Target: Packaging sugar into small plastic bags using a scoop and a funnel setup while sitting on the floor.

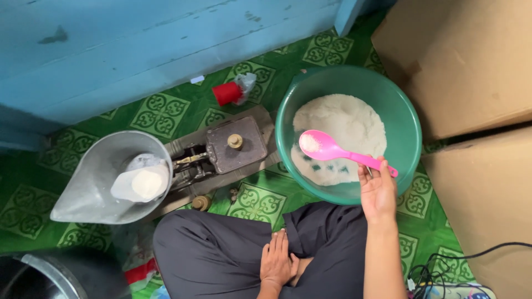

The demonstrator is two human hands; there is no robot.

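- Right hand (378, 191) grips the pink spoon (332, 150) by its handle, a little white powder in its bowl, above the green basin (407, 124) of powder.
- Left hand (275, 263) lies slack on the lap, holding nothing.
- Step judged: scooping. Next: a level carry left to the bag (141, 182) in the balance scale's scoop pan (91, 182).

Glossy pink plastic spoon (332, 150); smooth green plastic basin (407, 119); dull grey metal scale pan (91, 177); matt cardboard boxes (465, 61).

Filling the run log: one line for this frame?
right hand: holds pink spoon over green basin of white powder | left hand: resting on lap
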